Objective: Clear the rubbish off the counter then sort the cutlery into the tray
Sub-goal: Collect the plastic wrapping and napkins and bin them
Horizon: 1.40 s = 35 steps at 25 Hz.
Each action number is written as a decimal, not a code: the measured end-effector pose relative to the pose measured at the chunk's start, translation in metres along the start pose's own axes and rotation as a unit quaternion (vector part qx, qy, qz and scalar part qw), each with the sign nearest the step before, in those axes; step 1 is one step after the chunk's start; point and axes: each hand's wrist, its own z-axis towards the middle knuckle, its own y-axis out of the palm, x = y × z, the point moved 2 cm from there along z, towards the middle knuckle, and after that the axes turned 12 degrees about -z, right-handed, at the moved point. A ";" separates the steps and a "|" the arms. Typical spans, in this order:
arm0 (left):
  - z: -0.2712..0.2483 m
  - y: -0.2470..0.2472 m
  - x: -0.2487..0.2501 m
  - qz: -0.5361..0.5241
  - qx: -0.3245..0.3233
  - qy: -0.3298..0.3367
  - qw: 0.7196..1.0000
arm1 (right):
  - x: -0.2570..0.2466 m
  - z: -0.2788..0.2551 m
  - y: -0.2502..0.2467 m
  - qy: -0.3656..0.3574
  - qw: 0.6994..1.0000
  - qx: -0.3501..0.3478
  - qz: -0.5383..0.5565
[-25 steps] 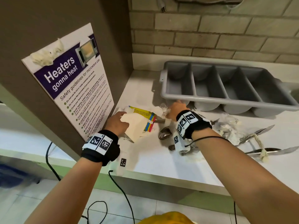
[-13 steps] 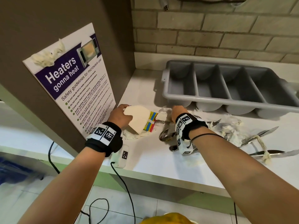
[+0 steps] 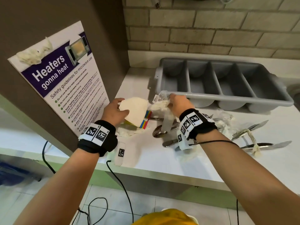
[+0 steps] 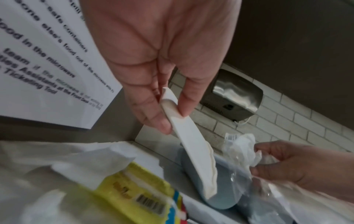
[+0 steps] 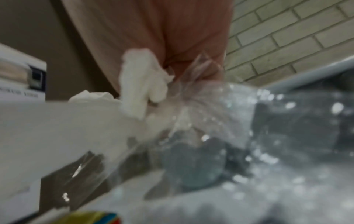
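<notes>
A cream paper piece (image 3: 134,111) is being held by the left hand (image 3: 114,111), while crumpled clear plastic (image 3: 159,101) is being gripped by the right hand (image 3: 180,105) beside the grey tray (image 3: 224,96).

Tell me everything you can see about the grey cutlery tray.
The grey cutlery tray looks like moulded plastic, with four long compartments side by side, all showing empty, and rounded undersides below a flat rim. It sits level on the white counter by the brick wall. The right hand, gripping crumpled clear plastic, is at its front rim.
</notes>
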 end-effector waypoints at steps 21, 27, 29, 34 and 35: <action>-0.285 0.159 -0.086 -0.101 -0.019 0.014 0.995 | 0.167 -0.292 0.058 -0.003 0.938 0.079 0.338; -0.297 0.203 -0.243 0.012 -0.079 -0.126 0.989 | 0.188 -0.319 0.228 0.096 0.958 -0.092 0.252; -0.290 0.222 -0.297 0.059 -0.100 -0.160 0.980 | 0.196 -0.318 0.292 0.087 0.962 -0.120 0.229; -0.264 0.276 -0.436 0.138 -0.141 -0.198 0.960 | 0.224 -0.309 0.464 0.094 0.957 -0.225 0.157; -0.260 0.287 -0.461 0.152 -0.142 -0.202 0.957 | 0.228 -0.307 0.492 0.089 0.957 -0.233 0.146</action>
